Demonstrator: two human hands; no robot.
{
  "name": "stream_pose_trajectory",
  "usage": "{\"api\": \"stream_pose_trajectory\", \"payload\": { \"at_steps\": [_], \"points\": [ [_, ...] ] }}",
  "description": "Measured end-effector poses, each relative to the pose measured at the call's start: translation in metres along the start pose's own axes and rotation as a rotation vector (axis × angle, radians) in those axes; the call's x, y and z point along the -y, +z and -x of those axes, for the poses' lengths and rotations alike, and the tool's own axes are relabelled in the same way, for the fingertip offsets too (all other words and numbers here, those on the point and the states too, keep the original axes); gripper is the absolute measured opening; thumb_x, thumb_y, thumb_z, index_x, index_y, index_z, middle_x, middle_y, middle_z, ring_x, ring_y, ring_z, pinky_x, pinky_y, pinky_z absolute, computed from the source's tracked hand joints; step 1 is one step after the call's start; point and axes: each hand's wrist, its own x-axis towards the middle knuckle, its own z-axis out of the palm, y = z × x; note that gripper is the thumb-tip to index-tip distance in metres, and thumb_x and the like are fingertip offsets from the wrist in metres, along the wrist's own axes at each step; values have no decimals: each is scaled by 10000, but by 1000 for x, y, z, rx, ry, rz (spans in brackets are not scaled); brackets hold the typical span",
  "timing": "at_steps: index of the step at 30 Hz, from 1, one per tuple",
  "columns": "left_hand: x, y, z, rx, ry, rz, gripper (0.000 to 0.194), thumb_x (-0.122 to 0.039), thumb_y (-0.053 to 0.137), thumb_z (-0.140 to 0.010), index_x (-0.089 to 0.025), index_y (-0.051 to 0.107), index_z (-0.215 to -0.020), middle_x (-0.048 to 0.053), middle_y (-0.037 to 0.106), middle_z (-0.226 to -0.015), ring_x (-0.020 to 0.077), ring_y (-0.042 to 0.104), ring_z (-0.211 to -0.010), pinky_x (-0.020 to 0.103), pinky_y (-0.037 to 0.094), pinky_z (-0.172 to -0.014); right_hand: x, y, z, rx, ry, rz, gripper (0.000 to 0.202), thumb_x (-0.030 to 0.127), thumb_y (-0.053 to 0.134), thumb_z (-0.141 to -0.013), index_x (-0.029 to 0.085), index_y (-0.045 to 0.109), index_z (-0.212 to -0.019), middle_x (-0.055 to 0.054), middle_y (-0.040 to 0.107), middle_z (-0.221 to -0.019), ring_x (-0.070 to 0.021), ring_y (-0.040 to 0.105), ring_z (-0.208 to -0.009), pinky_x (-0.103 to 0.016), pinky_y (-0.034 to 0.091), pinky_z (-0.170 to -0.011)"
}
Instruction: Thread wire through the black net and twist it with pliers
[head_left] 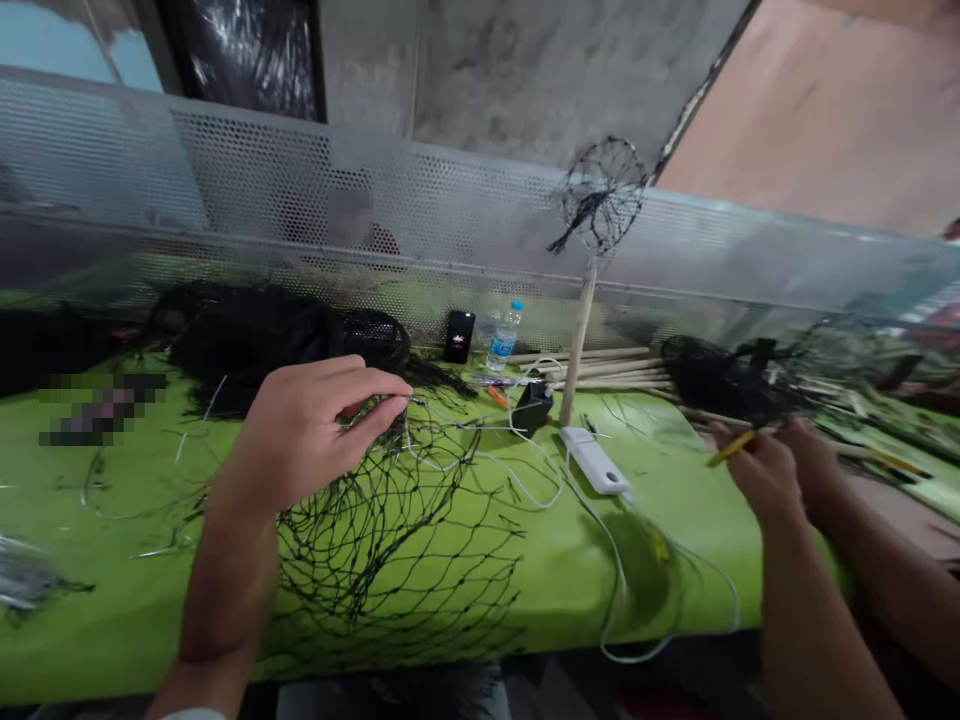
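I look down on a bright green desk running along a perforated grey metal screen, with a rough grey concrete wall behind. My left hand pinches a thin strand between thumb and index finger. The black knotted mesh net lies spread on the desk, just below and right of the fingers, reaching its near edge.

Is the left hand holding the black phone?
No, the left hand has its fingertips pinched together near the black netting, apart from the phone.
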Motion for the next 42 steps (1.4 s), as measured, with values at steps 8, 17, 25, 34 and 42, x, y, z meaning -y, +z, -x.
{"api": "stream_pose_trajectory", "payload": {
  "at_steps": [8, 17, 25, 34, 42],
  "points": [
    [-22, 3, 5, -160, -31, -435, 90, -237, 635, -1007, -241, 725, -1010, -3, 617, -745, 174, 561, -705, 357, 367, -694, 123, 76, 1, 359, -110, -344, 267, 455, 758, -880, 264, 667, -718, -26, 678, -673, -143, 632, -590, -314, 447, -528],
    [-26, 8, 5, -257, -142, -451, 53, -220, 650, -988, -240, 698, -979, 6, 648, -799, 169, 570, -732, 343, 416, -718, 238, 140, 31, 412, -263, -94, 549, 764, 517, -898, 248, 467, -716, -25, 561, -665, -207, 517, -645, -339, 377, -582],
    [-23, 21, 0, -310, -153, -434, 88, -181, 685, -963, -243, 726, -1010, 13, 706, -831, 150, 596, -706, 332, 447, -693, 230, 167, 33, 443, -305, 11, 539, 742, 430, -955, 256, 415, -723, -22, 551, -657, -204, 497, -637, -333, 328, -590],
    [-27, 33, -2, -309, -49, -418, 173, -143, 716, -939, -225, 723, -1091, 9, 703, -778, 150, 587, -675, 341, 461, -674, 228, 169, 38, 271, -277, 42, 564, 770, 478, -919, 258, 459, -682, -36, 605, -616, -216, 562, -655, -317, 257, -529],
    [-31, 35, 0, -293, 10, -378, 183, -111, 719, -929, -215, 701, -1079, 16, 750, -833, 163, 624, -707, 365, 473, -681, 232, 163, 43, 245, -270, 51, 597, 788, 533, -869, 260, 410, -617, -19, 579, -546, -206, 543, -617, -307, 218, -516]
  ]
}}
